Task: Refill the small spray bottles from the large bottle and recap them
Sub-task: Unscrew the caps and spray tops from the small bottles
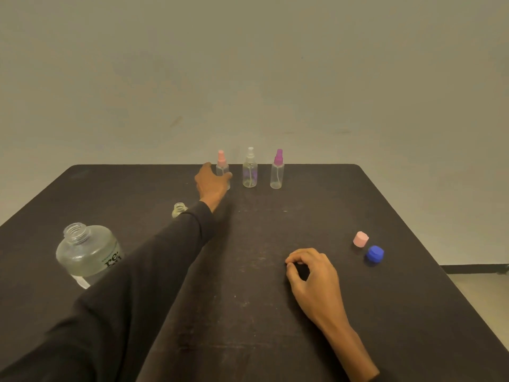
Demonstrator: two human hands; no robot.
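Nearest, the right hand [312, 274] rests on the dark table [399, 312], its fingers curled in so that thumb and fingertips almost meet; it holds nothing that can be seen. Just beyond it to the right lie two loose caps close together, a blue cap [374, 254] and, slightly farther back, a pink cap [360, 239].

On the left side stands the large bottle [85, 252], clear, uncapped, with a threaded neck and a dark printed label; the dark sleeve [154, 271] of the left arm crosses in front of its lower right part. Farther in, an open small bottle [178, 209] shows only its bare neck and shoulder above that sleeve.

At the far edge of the table three small spray bottles stand upright in a row, each with its pump top on: a pink-topped bottle [222, 169], a white-topped bottle [250, 172] and a magenta-topped bottle [277, 172]. The left hand [210, 183] reaches to the pink-topped one, fingers spread around its body with the thumb on the left and a fingertip across its right side; whether the grasp is tight I cannot tell.
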